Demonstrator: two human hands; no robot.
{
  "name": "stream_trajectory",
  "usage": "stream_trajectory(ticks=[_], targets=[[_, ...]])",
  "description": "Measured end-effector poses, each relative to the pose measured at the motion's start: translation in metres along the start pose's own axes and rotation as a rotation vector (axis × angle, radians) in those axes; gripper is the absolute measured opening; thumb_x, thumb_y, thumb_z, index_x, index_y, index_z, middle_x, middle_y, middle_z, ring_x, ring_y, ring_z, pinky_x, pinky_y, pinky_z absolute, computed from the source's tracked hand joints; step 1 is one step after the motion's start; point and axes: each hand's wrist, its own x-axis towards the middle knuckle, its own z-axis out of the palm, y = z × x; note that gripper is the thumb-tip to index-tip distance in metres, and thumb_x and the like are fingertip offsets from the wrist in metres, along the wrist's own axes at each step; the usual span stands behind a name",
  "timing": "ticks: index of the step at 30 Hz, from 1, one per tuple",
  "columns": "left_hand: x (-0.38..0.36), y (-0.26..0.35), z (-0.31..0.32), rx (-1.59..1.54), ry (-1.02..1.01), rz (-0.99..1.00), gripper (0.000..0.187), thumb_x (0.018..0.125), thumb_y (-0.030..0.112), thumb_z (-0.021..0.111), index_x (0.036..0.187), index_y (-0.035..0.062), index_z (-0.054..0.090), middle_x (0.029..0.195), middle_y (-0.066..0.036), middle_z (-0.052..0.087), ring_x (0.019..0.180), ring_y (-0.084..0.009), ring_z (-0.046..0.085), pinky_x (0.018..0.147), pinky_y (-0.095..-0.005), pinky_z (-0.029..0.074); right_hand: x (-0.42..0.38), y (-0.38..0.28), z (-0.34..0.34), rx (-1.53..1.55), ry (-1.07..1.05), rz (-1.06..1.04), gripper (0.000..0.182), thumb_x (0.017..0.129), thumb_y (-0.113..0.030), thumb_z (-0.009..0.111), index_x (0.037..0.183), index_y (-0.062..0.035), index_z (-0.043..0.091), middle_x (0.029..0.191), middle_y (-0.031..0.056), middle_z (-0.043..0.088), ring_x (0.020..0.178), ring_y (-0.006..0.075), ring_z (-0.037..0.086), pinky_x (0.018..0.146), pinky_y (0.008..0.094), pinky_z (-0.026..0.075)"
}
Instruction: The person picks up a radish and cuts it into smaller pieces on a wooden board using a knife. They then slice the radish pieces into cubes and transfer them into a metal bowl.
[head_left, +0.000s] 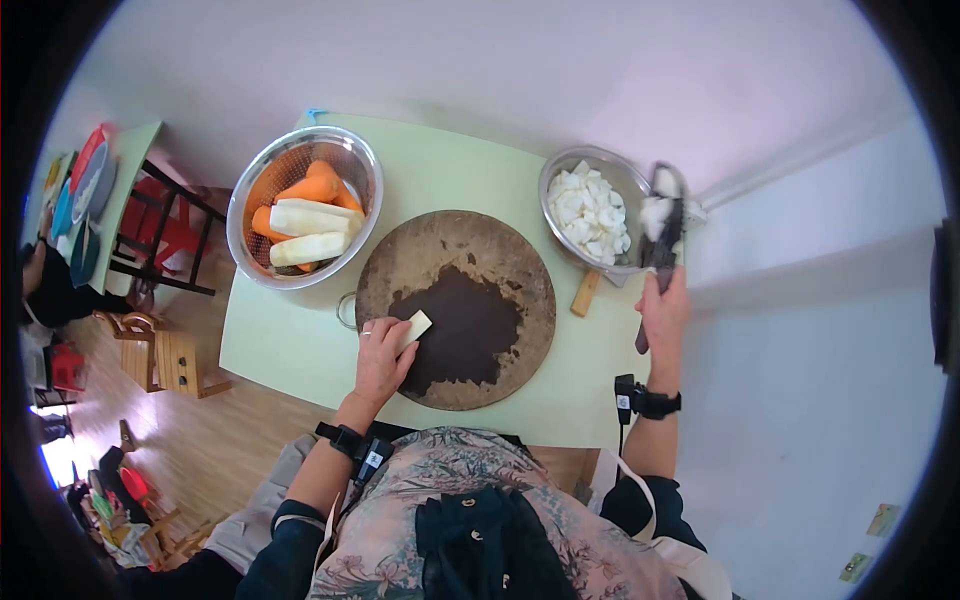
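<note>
From here I see the left hand (383,358), fingers curled round a short, pale peeled vegetable piece (416,328), just left of the frame's centre, on the worn, round wooden chopping board (470,235), its middle dark and damp-looking. On the right, the right hand (664,305) is closed round a dark cleaver (668,225), blurred, with white chunks on its blade, at the right rim of a smooth steel bowl (549,203) of angular white pieces (588,210). A wooden handle (586,293) juts out below the bowl. Upper left, a perforated metal colander (372,170) holds smooth orange carrots (322,182) and peeled white roots (310,248). Pale green tabletop (450,150) lies open between colander and bowl; the wall (780,230) hems in the right side.
</note>
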Motion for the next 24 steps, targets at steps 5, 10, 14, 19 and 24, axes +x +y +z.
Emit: stream_trajectory(ticks=[5, 10, 14, 19, 24], targets=[[0.0, -0.002, -0.001, -0.002, -0.016, 0.029, 0.036, 0.074, 0.009, 0.07, 0.107, 0.0038, 0.058, 0.106, -0.013, 0.055, 0.098, -0.0349, 0.05, 0.087, -0.044, 0.042, 0.01, 0.008, 0.016, -0.312, 0.121, -0.141, 0.029, 0.086, -0.016, 0.06, 0.108, 0.0017, 0.053, 0.071, 0.0157, 0.062, 0.065, 0.031, 0.063, 0.062, 0.0397, 0.049], [0.001, -0.001, 0.0, -0.011, -0.002, 0.038, 0.037, 0.072, 0.007, 0.071, 0.107, 0.0038, 0.057, 0.105, -0.013, 0.054, 0.098, -0.0351, 0.05, 0.085, -0.0433, 0.043, -0.003, -0.008, 0.01, 0.058, 0.036, 0.034, 0.018, 0.087, -0.013, 0.06, 0.095, 0.0011, 0.052, 0.063, 0.0101, 0.057, 0.05, 0.0195, 0.058, 0.05, 0.0326, 0.046], [0.003, -0.003, 0.011, -0.04, -0.014, 0.011, 0.037, 0.071, 0.005, 0.07, 0.105, 0.003, 0.056, 0.102, -0.015, 0.053, 0.096, -0.0359, 0.051, 0.084, -0.0427, 0.044, -0.022, -0.009, 0.012, 0.294, -0.107, 0.097, 0.013, 0.087, -0.006, 0.06, 0.084, -0.0019, 0.048, 0.059, 0.0042, 0.053, 0.046, 0.0111, 0.052, 0.043, 0.0249, 0.041], [0.012, 0.001, 0.015, -0.072, -0.056, 0.041, 0.036, 0.072, 0.008, 0.071, 0.104, 0.0019, 0.055, 0.101, -0.017, 0.053, 0.095, -0.0375, 0.051, 0.083, -0.0441, 0.043, -0.058, -0.023, 0.034, 0.296, -0.276, 0.139, 0.013, 0.087, -0.006, 0.06, 0.084, -0.0007, 0.049, 0.059, 0.0037, 0.054, 0.048, 0.0099, 0.053, 0.045, 0.0249, 0.042], [0.023, 0.002, 0.023, -0.082, -0.06, 0.073, 0.038, 0.071, 0.008, 0.071, 0.106, 0.0029, 0.056, 0.102, -0.015, 0.052, 0.094, -0.0354, 0.051, 0.081, -0.0418, 0.045, -0.112, -0.024, 0.068, 0.192, -0.553, 0.11, 0.022, 0.085, -0.01, 0.063, 0.102, 0.0001, 0.057, 0.066, 0.0081, 0.061, 0.053, 0.0172, 0.06, 0.051, 0.0306, 0.047]])
